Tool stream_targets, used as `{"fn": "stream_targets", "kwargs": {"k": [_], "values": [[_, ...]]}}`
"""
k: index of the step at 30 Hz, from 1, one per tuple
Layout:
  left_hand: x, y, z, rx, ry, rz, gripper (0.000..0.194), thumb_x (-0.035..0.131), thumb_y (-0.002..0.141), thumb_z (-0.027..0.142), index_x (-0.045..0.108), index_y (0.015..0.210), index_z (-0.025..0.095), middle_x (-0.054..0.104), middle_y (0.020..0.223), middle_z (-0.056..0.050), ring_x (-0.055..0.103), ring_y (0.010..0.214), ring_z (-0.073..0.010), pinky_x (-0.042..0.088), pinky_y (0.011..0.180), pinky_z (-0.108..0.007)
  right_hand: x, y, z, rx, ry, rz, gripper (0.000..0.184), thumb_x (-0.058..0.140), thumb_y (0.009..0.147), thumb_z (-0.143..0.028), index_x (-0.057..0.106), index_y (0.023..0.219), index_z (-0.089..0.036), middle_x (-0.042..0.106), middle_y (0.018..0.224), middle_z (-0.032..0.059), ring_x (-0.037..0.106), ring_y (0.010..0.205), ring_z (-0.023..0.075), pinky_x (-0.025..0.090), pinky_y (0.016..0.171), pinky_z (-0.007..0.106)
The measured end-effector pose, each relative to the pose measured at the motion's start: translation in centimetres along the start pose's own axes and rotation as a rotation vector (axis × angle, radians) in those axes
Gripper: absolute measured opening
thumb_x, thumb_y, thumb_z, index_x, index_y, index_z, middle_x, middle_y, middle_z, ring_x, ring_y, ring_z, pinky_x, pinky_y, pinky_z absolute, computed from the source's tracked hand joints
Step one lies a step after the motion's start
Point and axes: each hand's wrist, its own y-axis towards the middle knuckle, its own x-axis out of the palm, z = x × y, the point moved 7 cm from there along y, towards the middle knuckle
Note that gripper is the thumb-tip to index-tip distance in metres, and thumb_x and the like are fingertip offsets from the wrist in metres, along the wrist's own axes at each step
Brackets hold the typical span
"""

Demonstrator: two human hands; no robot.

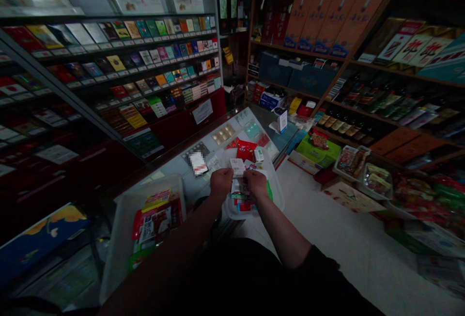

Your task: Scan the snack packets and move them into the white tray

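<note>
Over a round white plastic tub (pixel 279 195) on the glass counter, my left hand (pixel 221 184) and my right hand (pixel 255 183) are close together with fingers closed. Between their fingertips is a small white box (pixel 237 166) with faint red print, gripped from both sides. Inside the tub, behind the box, lie a red packet (pixel 246 149) and a small white-and-green carton (pixel 259 155). A packet with a barcode (pixel 238 187) shows below the fingers, among other small packs. My palms and forearms hide part of the tub's contents.
A white rectangular bin (pixel 119 238) with packaged snacks stands to the left. A phone (pixel 198 163) lies on the glass counter (pixel 178 170). Cigarette shelves (pixel 145 44) rise behind; shelves of bottles and boxes (pixel 327 25) line the right, with snack trays (pixel 378 182) below.
</note>
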Motion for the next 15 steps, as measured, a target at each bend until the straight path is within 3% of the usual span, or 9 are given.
{"fn": "stream_targets", "kwargs": {"k": [4, 9, 12, 15], "values": [[-1.6, -0.8, 0.8, 0.118, 0.033, -0.01, 0.033, 0.054, 0.096, 0.032, 0.082, 0.105, 0.019, 0.082, 0.109, -0.008, 0.074, 0.11, -0.0233, 0.056, 0.097, -0.032, -0.1, -1.0, -0.9, 0.034, 0.17, -0.037, 0.036, 0.052, 0.092, -0.039, 0.082, 0.101, -0.021, 0.08, 0.086, 0.0025, 0.073, 0.077, 0.0191, 0.054, 0.07, 0.026], [-3.8, -1.7, 0.3, 0.24, 0.073, 0.002, 0.035, 0.054, 0.099, 0.034, 0.077, 0.119, 0.017, 0.07, 0.141, -0.011, 0.06, 0.138, -0.0251, 0.04, 0.125, -0.039, 0.0, -2.5, -4.2, -0.072, 0.176, -0.083, 0.036, 0.052, 0.095, -0.035, 0.08, 0.115, -0.027, 0.081, 0.115, 0.0018, 0.074, 0.104, 0.0208, 0.056, 0.092, 0.03], [-5.3, -2.1, -0.6, 0.261, 0.045, 0.017, 0.043, 0.05, 0.102, 0.042, 0.073, 0.13, 0.019, 0.059, 0.156, -0.01, 0.046, 0.151, -0.0259, 0.029, 0.132, -0.044, 0.6, -3.7, -6.1, -0.154, 0.209, -0.116, 0.04, 0.049, 0.1, -0.042, 0.078, 0.122, -0.026, 0.077, 0.126, 0.0025, 0.069, 0.12, 0.0219, 0.051, 0.107, 0.035], [-6.8, -2.4, -1.4, 0.309, 0.001, 0.0, 0.052, 0.038, 0.106, 0.046, 0.067, 0.139, 0.018, 0.053, 0.161, -0.009, 0.034, 0.159, -0.0263, 0.022, 0.134, -0.048, 1.3, -4.8, -7.3, -0.189, 0.242, -0.157, 0.046, 0.043, 0.104, -0.046, 0.077, 0.126, -0.025, 0.072, 0.138, 0.0035, 0.057, 0.14, 0.0226, 0.039, 0.121, 0.037]]}}
